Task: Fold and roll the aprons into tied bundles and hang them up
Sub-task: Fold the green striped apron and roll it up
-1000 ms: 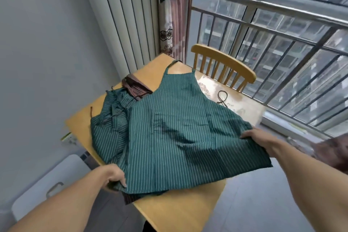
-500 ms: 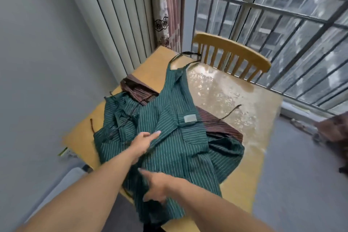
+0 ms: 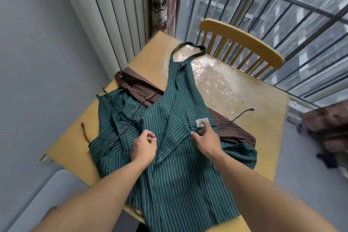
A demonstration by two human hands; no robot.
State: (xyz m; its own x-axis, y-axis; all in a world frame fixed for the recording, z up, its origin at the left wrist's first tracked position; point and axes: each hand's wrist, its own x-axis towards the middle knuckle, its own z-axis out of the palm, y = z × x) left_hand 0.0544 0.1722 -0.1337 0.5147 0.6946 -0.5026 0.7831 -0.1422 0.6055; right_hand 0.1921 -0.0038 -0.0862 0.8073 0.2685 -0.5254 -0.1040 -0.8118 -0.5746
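Note:
A green striped apron lies on the wooden table, folded lengthwise into a narrow strip. Its neck loop points toward the far edge and its hem hangs over the near edge. My left hand has curled fingers and grips the folded left flap near the middle. My right hand rests on the right fold beside the small label, index finger and thumb stretched out. A second green apron lies crumpled at the left. Brown striped aprons show beneath.
A wooden chair stands at the table's far side before a metal window railing. A ribbed white panel and a curtain fill the corner. Brown cloth and loose ties lie to the right of the green apron.
The apron, spread wide a second ago, has been folded lengthwise. Both hands moved from its outer corners to the middle, and my right hand shifted up to the label.

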